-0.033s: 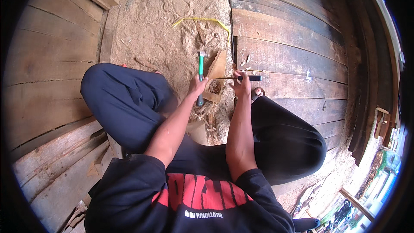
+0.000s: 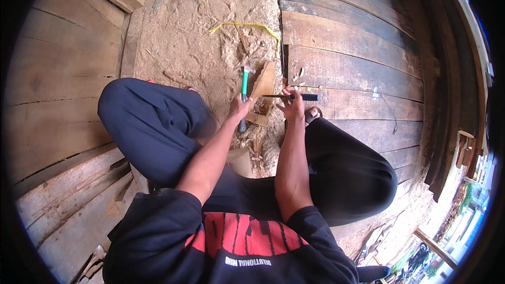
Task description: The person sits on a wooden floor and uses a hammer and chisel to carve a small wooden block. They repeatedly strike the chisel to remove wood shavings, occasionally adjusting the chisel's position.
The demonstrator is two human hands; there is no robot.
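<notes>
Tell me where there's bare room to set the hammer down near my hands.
Free: the dark planks right of the right hand, and the sandy ground ahead, below the yellow strap. Crowded: around the wood piece, hammer, left hand and chisel.

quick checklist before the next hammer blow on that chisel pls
1. Left hand grips the green-handled hammer: ok, fingers wrapped round the handle, head raised over the sawdust.
2. Right hand steadies the chisel: ok, held lying roughly level, dark handle end pointing right.
3. Chisel tip on the small wood piece: cannot tell, the contact is too small to see.
4. Wood piece held firm: cannot tell, it sits tilted on loose sawdust with no clamp visible.
5. Fingers out of the hammer's path: cannot tell, the right hand sits close to the chisel.
6. Bare foot clear: not ok, it lies right beside the right hand.
</notes>
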